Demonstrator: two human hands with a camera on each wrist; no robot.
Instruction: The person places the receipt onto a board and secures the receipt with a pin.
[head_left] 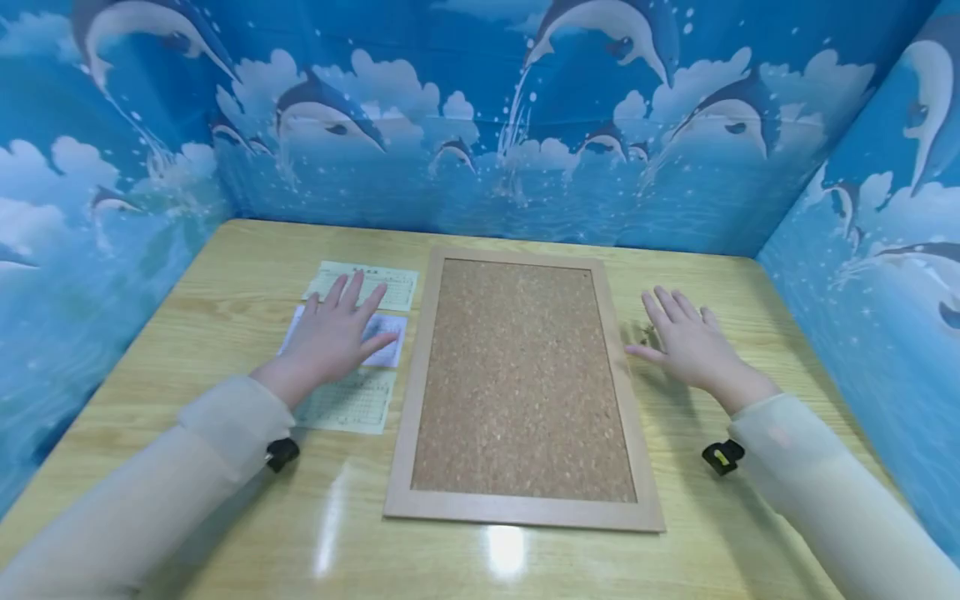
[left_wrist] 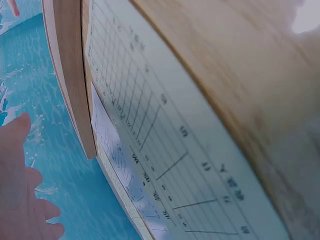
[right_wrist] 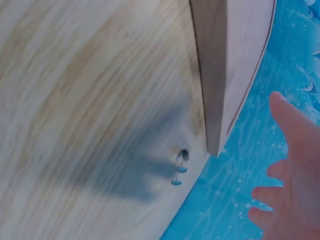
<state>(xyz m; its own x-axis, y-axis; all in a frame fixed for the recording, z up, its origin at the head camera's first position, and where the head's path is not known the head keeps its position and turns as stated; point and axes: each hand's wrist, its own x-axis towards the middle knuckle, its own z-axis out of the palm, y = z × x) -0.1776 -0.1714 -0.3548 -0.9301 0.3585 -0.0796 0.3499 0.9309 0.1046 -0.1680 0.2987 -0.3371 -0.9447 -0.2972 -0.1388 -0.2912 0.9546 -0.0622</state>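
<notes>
A wood-framed corkboard (head_left: 525,383) lies flat on the table between my hands. On its left, three printed paper slips lie in a column: a pale green one (head_left: 399,288) at the back, a lilac-white one (head_left: 391,340) in the middle and another pale green one (head_left: 348,406) nearest me. My left hand (head_left: 330,333) is spread over the slips, partly hiding them, and holds nothing. To the board's right, my right hand (head_left: 688,348) is also spread and holds nothing. A few small thumbtacks (right_wrist: 179,169) lie on the table by the right hand's thumb.
The light wooden table (head_left: 202,333) meets a blue dolphin-print cloth (head_left: 487,183) at the back and along both sides. A black wrist device (head_left: 282,454) sits at my left cuff, and another black device (head_left: 723,457) at my right cuff.
</notes>
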